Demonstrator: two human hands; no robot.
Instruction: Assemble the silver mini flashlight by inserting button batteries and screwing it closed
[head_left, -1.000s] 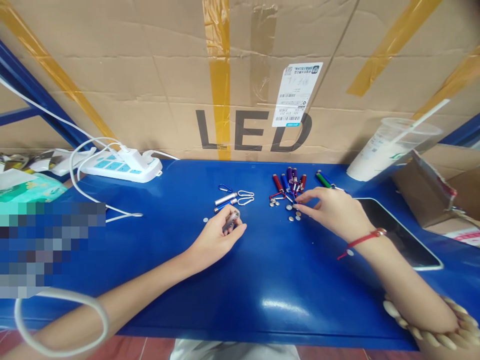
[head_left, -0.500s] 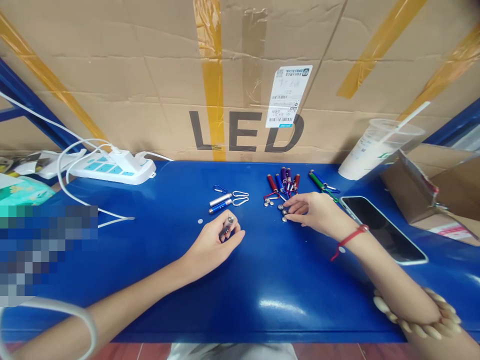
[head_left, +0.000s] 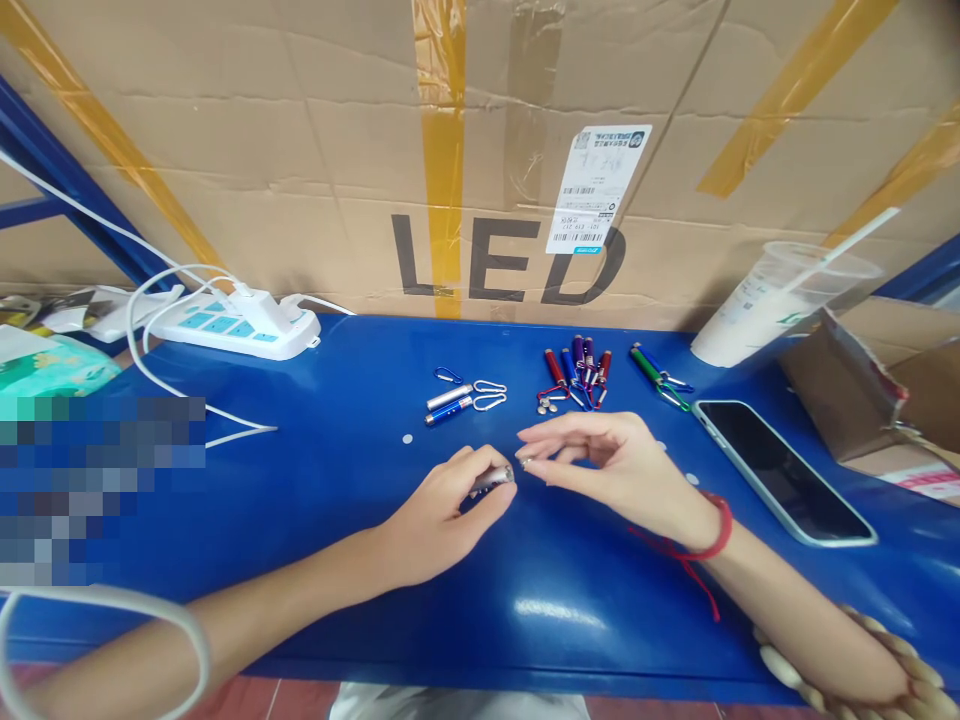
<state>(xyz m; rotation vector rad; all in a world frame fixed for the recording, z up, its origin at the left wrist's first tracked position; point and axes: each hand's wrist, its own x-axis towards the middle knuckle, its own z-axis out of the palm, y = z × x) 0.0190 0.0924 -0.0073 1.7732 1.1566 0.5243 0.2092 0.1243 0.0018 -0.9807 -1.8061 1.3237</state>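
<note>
Silver-grey, short metal tube (head_left: pixel 491 478) is in the left hand (head_left: pixel 450 520), above the near-middle of the glossy blue metal table (head_left: pixel 420 630); fingers wrapped round it, thumb along the near side. Its long axis runs roughly sideways, one end poking out toward the right hand (head_left: pixel 622 465). That one is pinching something small and silvery (head_left: pixel 526 462), likely a round metal button cell, thumb and fingertip on it; count unclear, mostly covered. Key relation: pinched piece sits just beyond the tube's exposed end, on the right-hand side and slightly farther off, small gap, not touching. Tube is gripped by the left; the right is nearest its bare end. From where I stand, can't see inside that end. Past the hands: black-screened phone in a pale case (head_left: pixel 787 475) by the right wrist; a blue metal tube (head_left: pixel 448 411) beside a plain silver metal tube (head_left: pixel 450 397), both lying slantwise; loose silver metal discs (head_left: pixel 546 407) near a bunch of red, blue and purple metal tubes (head_left: pixel 579 365). Farthest back, brown cardboard carton printed LED (head_left: pixel 337 180).
</note>
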